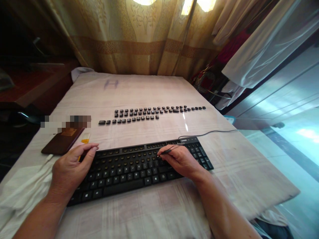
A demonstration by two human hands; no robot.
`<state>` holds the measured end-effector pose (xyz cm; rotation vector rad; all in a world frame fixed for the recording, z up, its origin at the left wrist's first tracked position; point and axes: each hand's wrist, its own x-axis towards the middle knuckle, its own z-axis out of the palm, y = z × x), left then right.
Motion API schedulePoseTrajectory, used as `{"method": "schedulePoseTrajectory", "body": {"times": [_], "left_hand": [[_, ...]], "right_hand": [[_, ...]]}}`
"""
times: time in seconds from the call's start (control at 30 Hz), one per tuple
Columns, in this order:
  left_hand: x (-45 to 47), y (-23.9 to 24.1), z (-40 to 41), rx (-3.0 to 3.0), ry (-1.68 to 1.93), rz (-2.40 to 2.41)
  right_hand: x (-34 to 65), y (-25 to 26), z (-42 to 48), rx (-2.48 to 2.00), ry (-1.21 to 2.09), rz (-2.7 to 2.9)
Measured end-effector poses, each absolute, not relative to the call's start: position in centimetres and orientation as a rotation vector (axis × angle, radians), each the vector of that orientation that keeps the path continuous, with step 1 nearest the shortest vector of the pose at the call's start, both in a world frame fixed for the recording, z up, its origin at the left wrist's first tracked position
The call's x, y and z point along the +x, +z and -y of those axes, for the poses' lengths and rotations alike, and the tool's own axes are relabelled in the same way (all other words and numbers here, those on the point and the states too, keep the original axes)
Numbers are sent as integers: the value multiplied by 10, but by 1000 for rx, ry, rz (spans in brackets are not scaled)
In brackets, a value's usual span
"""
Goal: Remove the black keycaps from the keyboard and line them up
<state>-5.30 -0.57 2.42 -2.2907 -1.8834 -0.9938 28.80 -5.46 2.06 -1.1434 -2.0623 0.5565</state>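
A black keyboard (139,167) lies across the cloth-covered table, with keycaps gone from its upper rows. My left hand (72,167) clasps its left end, thumb on the top edge, fingers curled around the side. My right hand (180,159) rests over the right middle of the keyboard and pinches a thin dark tool (169,150), its tip down among the keys. Several removed black keycaps (149,112) lie in two rows farther back on the cloth.
A dark phone (62,141) and a small yellow item (85,140) lie left of the keyboard. The keyboard cable (211,132) runs off to the right. Curtains (139,36) hang behind the table. The table's right edge drops to a tiled floor (286,132).
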Motion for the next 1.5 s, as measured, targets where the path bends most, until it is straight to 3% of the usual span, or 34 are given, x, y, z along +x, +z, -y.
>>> {"method": "schedulePoseTrajectory", "body": {"times": [0.63, 0.9, 1.13, 1.5], "left_hand": [[-52, 26, 6, -2278, -978, 1931], [-50, 26, 6, -2276, -987, 1921], [-43, 33, 13, -2384, -1031, 1621], [34, 35, 69, -2950, -1273, 1271]], "right_hand": [[286, 24, 57, -1225, 720, 1912], [295, 27, 58, -1246, 931, 1437], [287, 30, 58, -1100, 1262, 1136], [250, 38, 76, -970, 1260, 1443]]}}
